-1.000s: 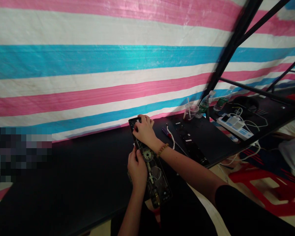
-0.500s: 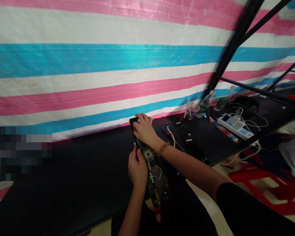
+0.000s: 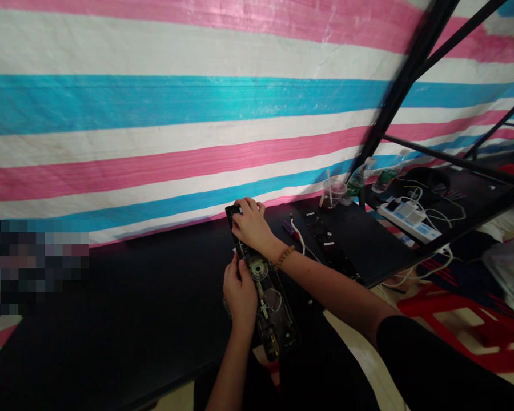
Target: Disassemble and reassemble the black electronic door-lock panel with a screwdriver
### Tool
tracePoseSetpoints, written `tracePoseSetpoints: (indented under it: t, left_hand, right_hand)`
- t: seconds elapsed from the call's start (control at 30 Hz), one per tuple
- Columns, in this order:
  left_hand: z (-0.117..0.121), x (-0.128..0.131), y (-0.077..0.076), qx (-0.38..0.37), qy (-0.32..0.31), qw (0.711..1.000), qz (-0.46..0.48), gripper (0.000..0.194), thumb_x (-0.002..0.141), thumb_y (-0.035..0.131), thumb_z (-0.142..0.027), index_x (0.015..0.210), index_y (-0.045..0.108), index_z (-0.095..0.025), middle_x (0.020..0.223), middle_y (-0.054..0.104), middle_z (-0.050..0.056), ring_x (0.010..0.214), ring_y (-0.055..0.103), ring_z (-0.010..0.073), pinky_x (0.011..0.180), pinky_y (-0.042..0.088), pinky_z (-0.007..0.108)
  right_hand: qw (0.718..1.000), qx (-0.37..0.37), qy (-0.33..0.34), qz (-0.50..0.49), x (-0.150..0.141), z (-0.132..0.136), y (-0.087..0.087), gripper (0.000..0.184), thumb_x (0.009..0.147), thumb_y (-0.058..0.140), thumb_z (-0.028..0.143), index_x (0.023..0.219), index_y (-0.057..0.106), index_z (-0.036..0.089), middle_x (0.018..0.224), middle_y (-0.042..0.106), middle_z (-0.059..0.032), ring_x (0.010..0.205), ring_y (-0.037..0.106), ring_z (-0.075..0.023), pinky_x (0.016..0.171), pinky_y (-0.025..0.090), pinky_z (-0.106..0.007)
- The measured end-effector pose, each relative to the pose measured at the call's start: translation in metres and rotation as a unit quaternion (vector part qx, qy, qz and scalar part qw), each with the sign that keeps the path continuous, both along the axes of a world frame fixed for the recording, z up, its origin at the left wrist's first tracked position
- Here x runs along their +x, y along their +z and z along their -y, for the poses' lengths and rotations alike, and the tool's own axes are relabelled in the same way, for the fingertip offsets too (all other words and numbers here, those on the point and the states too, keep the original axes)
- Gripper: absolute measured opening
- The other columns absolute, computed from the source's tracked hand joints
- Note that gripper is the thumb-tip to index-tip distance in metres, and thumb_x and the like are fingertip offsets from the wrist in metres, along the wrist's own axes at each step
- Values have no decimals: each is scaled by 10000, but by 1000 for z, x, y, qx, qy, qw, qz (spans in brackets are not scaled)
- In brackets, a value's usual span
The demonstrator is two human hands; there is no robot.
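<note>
A long, narrow black device housing point(image 3: 288, 311) lies open-side up, running from the table's back edge toward my lap. Inside it show a round part, a thin white wire and a brass-coloured fitting near the close end. My left hand point(image 3: 240, 291) is closed around the housing's left side, thumb on the rim. My right hand point(image 3: 252, 225), with a beaded bracelet at the wrist, grips the far end, its fingers bent over the casing; what lies under the palm is hidden. Just right of it are a purple-handled screwdriver point(image 3: 289, 228) and a white cable point(image 3: 298, 233).
A flat black panel point(image 3: 336, 251) with small white labels lies on the black table point(image 3: 145, 297). Behind it stand a plastic cup point(image 3: 334, 194) and a bottle point(image 3: 360, 181). A power strip point(image 3: 411, 221), a black metal frame point(image 3: 394, 97) and a red stool point(image 3: 445, 319) are at the right.
</note>
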State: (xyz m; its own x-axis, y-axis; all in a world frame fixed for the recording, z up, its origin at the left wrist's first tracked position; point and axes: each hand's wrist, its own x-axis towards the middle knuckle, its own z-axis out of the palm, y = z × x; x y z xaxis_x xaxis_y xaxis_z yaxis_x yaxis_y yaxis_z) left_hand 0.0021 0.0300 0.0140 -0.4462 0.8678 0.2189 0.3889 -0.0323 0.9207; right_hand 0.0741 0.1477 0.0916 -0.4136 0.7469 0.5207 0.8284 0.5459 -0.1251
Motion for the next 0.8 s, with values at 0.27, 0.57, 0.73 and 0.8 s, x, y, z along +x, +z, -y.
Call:
tracePoseSetpoints:
  t: [0.27, 0.57, 0.73, 0.8]
  left_hand:
    - [-1, -2, 0, 3, -4, 1000, -13, 449, 960, 420, -410, 1262, 639, -162, 1161, 682, 134, 1112, 632, 254, 978, 481, 377]
    - [1, -1, 3, -1, 5, 1000, -25, 446, 956, 419, -412, 1243, 654, -166, 1140, 689, 136, 1096, 641, 262, 969, 488, 377]
    - [1, -1, 4, 1, 3, 1000, -6, 455, 949, 433, -414, 1244, 654, -148, 1184, 684, 144, 1121, 637, 260, 981, 480, 369]
    - [1, 0, 4, -1, 3, 1000, 8, 460, 945, 446, -422, 1245, 654, -142, 1198, 684, 146, 1123, 638, 260, 983, 479, 371]
  right_hand:
    - [999, -24, 4, -23, 1, -8, -1, 114, 878, 606, 225, 901, 707, 178, 1330, 505, -128, 1274, 340, -313, 1009, 294, -502]
    - [1000, -8, 1, -16, -3, -7, -5, 154, 902, 570, 202, 950, 716, 194, 1336, 516, -118, 1268, 349, -312, 1016, 289, -506]
    - [998, -12, 17, -54, 4, -6, -2, 167, 923, 562, 213, 920, 728, 200, 1335, 541, -99, 1287, 367, -304, 1021, 294, -491]
    - [993, -26, 6, -112, 13, -2, 0, 167, 934, 557, 222, 942, 723, 212, 1314, 559, -91, 1266, 408, -277, 1009, 319, -458]
